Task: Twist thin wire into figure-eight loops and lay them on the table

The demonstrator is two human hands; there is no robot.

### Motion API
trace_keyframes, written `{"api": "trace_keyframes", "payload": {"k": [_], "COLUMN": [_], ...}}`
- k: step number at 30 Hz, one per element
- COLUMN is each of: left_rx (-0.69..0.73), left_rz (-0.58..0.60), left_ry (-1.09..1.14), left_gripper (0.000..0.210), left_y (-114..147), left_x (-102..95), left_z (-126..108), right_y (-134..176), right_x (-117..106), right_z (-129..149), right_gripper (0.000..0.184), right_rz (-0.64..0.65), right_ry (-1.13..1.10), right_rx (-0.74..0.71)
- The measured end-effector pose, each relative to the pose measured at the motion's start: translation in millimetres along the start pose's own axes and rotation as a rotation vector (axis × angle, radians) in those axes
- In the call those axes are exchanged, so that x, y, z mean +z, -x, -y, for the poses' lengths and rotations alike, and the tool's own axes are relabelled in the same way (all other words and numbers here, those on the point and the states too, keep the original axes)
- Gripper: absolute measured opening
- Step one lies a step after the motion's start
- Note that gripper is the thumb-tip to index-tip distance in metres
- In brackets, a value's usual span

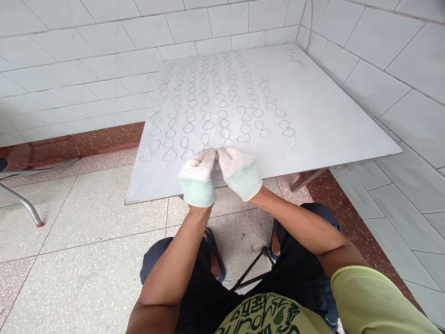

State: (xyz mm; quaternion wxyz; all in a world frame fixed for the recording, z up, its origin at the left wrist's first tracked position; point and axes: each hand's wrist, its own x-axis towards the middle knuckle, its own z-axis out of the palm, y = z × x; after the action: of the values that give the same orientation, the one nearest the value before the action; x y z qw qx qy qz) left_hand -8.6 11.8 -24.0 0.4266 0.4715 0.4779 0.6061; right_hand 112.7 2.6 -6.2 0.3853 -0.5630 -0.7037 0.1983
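Observation:
Both my hands wear white knitted gloves with pale green cuffs, and they meet over the front edge of a white board. My left hand (199,176) and my right hand (239,170) pinch a thin dark wire (217,176) between their fingertips. Part of its loop hangs just below the fingers; the rest is hidden by the gloves. Beyond them, many thin wire pieces bent like figure eights lie in rows on the board (333,120). One such wire figure eight (169,151) lies to the left of my hands, and another (244,132) to the right.
A small heap of pale strands (292,56) sits at the board's far right corner. Tiled walls (215,21) border the back and right. Under the board shows a table leg (309,178). Dark folding legs (255,273) stand between my feet, and a metal chair leg (28,204) is at left.

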Motion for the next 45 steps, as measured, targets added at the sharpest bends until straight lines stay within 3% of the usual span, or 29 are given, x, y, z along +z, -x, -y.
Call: {"api": "trace_keyframes", "payload": {"k": [3, 5, 9, 14, 26, 36, 41, 45], "left_rx": [0.021, 0.026, 0.027, 0.052, 0.073, 0.174, 0.082, -0.003], "left_rz": [-0.026, -0.014, 0.0, -0.071, -0.116, -0.1, -0.117, -0.027], "left_ry": [0.018, 0.028, 0.023, -0.111, -0.191, -0.162, -0.032, 0.11], "left_gripper": [0.014, 0.014, 0.016, 0.02, 0.02, 0.014, 0.021, 0.025], "left_y": [-5.8, -9.5, -11.6, -6.8, -1.3, -2.0, -2.9, -10.8], "left_x": [-3.2, -6.3, -10.3, -10.1, -10.5, -9.1, -6.6, -10.9], "left_z": [-3.9, -4.5, -1.7, -1.2, -8.6, -0.6, -0.6, -0.8], "right_y": [-2.6, -5.5, -9.7, -7.5, -4.5, -7.0, -10.8, -10.3], "right_x": [-7.8, -14.7, -17.6, -2.0, -5.9, 4.2, 5.8, -6.2], "right_z": [4.7, 4.3, -5.0, -19.1, 3.5, 0.3, 0.1, 4.7], "right_gripper": [0.043, 0.04, 0.039, 0.035, 0.04, 0.043, 0.041, 0.039], "right_rz": [0.052, 0.106, 0.111, 0.084, 0.166, 0.111, 0.119, 0.113], "right_ry": [-0.327, -0.385, -0.218, -0.115, -0.42, -0.482, -0.457, -0.539], "right_rx": [0.114, 0.103, 0.031, -0.003, 0.162, 0.083, 0.087, 0.183]}}
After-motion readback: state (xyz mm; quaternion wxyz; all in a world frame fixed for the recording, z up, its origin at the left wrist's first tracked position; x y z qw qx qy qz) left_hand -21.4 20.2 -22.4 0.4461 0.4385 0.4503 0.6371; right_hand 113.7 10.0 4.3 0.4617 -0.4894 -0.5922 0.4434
